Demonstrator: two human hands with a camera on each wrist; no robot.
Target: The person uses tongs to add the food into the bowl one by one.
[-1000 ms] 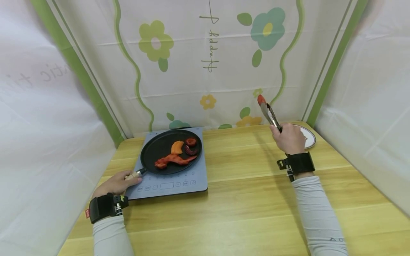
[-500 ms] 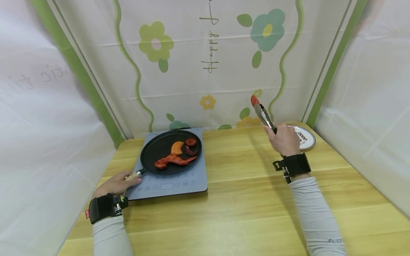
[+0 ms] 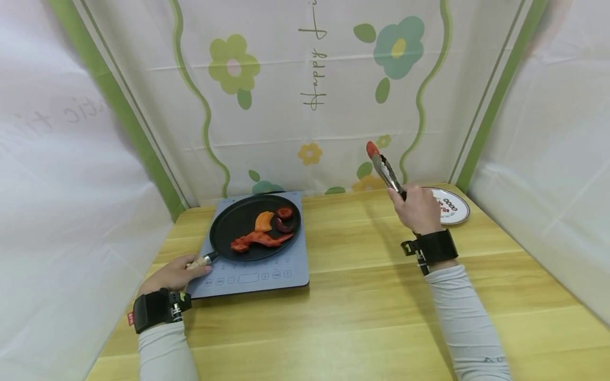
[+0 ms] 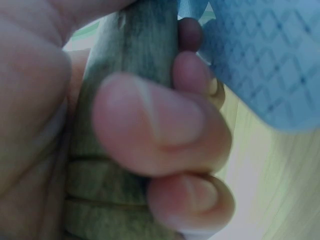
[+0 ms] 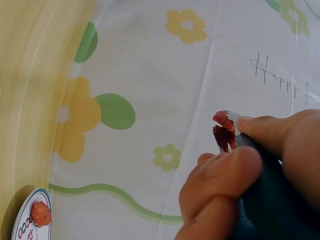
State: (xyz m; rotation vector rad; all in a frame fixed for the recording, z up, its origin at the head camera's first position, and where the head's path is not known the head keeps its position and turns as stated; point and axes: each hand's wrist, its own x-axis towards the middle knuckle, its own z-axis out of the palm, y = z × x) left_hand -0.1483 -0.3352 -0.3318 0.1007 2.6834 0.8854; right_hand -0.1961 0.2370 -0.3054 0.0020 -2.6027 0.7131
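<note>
While the left hand (image 3: 173, 273) curled its fingers (image 4: 150, 125) round the pale wooden handle (image 3: 199, 261) of the round black frying pan (image 3: 254, 226), the right hand (image 3: 416, 209) gripped a pair of metal tongs with red tips (image 3: 381, 166), thumb and fingers wrapped about the shaft. The tongs were raised above the yellow wooden table (image 3: 362, 296), tips close together and pointing up toward the flowered backdrop. The pan sat on a flat blue-grey induction cooker (image 3: 259, 272) and held orange and red food pieces (image 3: 264, 230). A small white printed plate (image 3: 455, 209) lay just beyond the right hand. Judged from shape, the tongs should be light, stiff and springy, best held mid-shaft; the pan, heavier, is best taken by its handle.
</note>
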